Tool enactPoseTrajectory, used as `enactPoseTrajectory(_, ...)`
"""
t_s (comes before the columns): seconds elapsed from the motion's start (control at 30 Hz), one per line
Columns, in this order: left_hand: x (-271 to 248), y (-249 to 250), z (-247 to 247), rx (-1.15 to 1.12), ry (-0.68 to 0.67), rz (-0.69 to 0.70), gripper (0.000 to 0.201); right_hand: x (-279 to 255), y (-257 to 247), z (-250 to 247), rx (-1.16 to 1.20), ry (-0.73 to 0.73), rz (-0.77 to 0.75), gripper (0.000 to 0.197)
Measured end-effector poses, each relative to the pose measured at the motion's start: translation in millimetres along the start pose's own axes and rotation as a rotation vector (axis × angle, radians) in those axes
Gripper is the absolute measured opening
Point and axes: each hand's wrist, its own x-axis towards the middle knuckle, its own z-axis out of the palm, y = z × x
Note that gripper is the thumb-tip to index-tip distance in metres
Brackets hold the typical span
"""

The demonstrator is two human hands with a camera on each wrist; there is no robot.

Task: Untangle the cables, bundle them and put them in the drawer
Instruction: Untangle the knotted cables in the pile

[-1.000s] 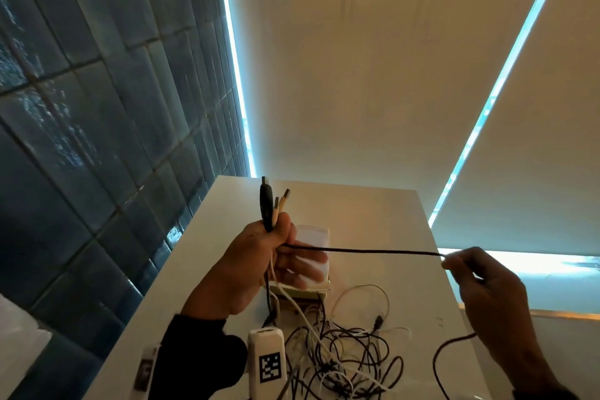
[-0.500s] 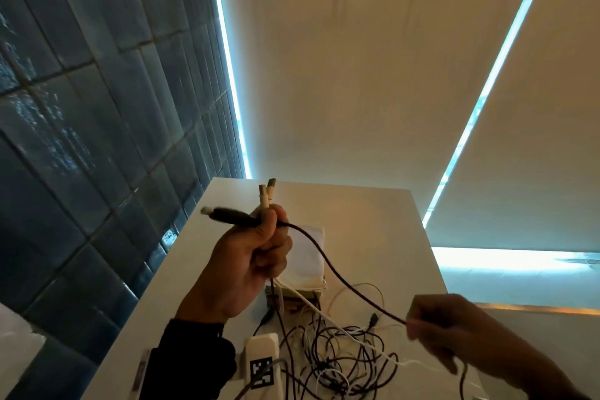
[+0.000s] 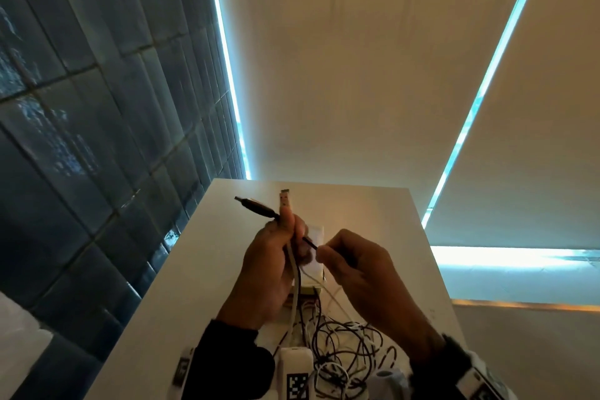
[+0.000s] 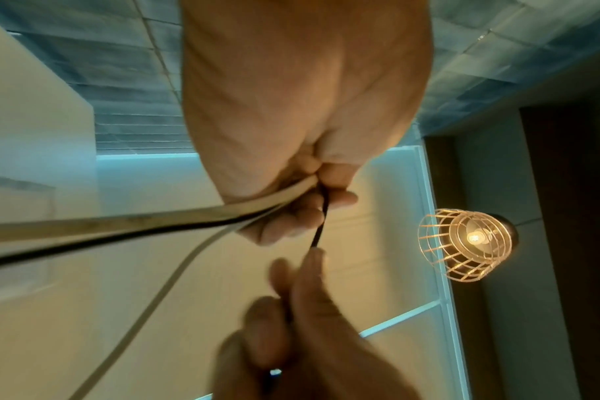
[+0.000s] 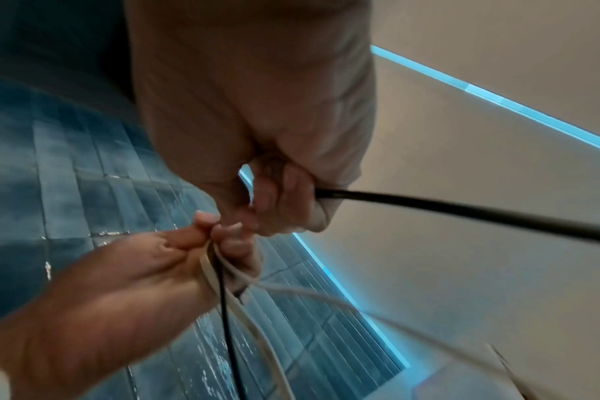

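Observation:
Above the white table (image 3: 181,273) my left hand (image 3: 285,230) grips several cable ends in its fist. A black plug (image 3: 256,207) sticks out to the left and a white USB plug (image 3: 285,200) points up. A white cable (image 3: 294,286) hangs from the fist down to the tangle of black and white cables (image 3: 341,344) on the table. My right hand (image 3: 322,253) pinches the black cable (image 3: 310,242) a finger's width from the left hand. In the right wrist view the black cable (image 5: 463,211) runs out of the curled right fingers (image 5: 284,205).
A small white box (image 3: 316,232) stands on the table behind my hands. Dark blue tiles (image 3: 81,140) cover the wall on the left, and pale roller blinds (image 3: 357,75) hang beyond the table. A wire-cage lamp (image 4: 463,243) glows overhead.
My right hand has come up from the lower right along the black cable to just beside the left hand. The stretch of cable between the hands is now very short.

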Motion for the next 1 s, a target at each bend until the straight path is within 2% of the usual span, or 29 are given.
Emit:
enactPoseTrajectory(0.03,1,1,-1,-0.084,0.006,0.04,0.039,-1,2,4,-0.005,-0.037,0.036,0.011)
enactPoseTrajectory(0.1,3,5,0,-0.232,-0.009,0.079,0.037,-4,8,14,-0.054,-0.171,0.085,0.023)
enactPoseTrajectory(0.17,2,8,2,-0.325,-0.075,0.074,0.04,-8,13,25,-0.108,-0.262,0.062,0.03)
enactPoseTrajectory(0.27,3,13,3,-0.331,-0.181,0.097,0.035,-12,16,33,-0.034,-0.268,-0.02,0.037)
enactPoseTrajectory(0.33,4,17,0,-0.326,-0.206,0.111,0.032,-14,16,30,0.147,-0.29,-0.006,0.033)
enactPoseTrajectory(0.43,8,23,-8,-0.278,-0.118,0.126,0.032,-22,20,17,0.589,-0.368,0.136,0.026)
enactPoseTrajectory(0.57,12,35,-21,-0.213,0.024,0.143,0.038,-36,38,-3,0.562,-0.355,0.243,0.041)
enactPoseTrajectory(0.67,14,39,-26,-0.14,0.092,0.14,0.03,-50,53,-22,0.456,-0.332,0.334,0.044)
enactPoseTrajectory(0.8,18,35,-30,0.008,0.109,0.191,0.024,-76,80,-47,0.295,-0.317,0.422,0.045)
enactPoseTrajectory(0.93,24,27,-29,0.11,0.109,0.214,0.03,-106,104,-60,0.403,-0.202,0.658,0.043)
enactPoseTrajectory(1.0,28,24,-27,0.125,0.086,0.228,0.035,-116,115,-61,0.383,-0.204,0.672,0.055)
